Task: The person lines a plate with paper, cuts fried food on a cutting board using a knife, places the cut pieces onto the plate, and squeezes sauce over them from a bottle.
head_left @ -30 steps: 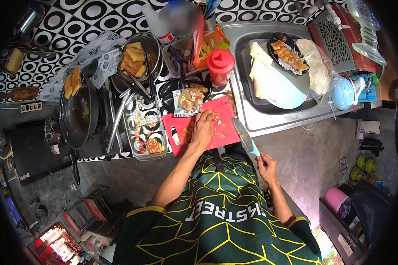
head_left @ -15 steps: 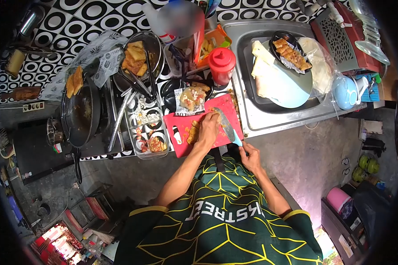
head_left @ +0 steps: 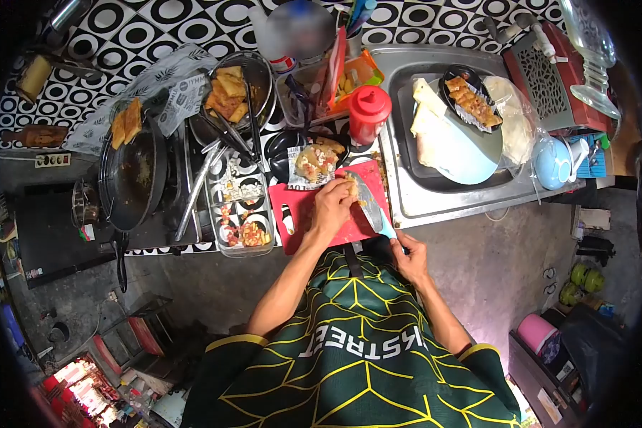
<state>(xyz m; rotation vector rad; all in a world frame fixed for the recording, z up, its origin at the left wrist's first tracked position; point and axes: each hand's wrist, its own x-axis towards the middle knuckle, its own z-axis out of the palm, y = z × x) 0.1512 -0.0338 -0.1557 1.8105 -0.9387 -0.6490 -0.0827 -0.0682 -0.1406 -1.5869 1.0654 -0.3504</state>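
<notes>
My right hand grips the light blue handle of a kitchen knife, its blade lying over the red cutting board. Beside the blade, the fingers of my left hand are closed around a piece of golden fried pastry; my hand partly hides it. Just behind the board, a black dish lined with printed paper holds a topped fried pastry.
Left of the board stands a divided glass container with chopped fillings. Further left are a wok and a pan of fried pastries. A red squeeze bottle stands behind the board, beside the steel sink.
The cut pastry pieces that lay on the board left of my left hand no longer show there. My left hand stays by the blade, and the view has shifted slightly.
</notes>
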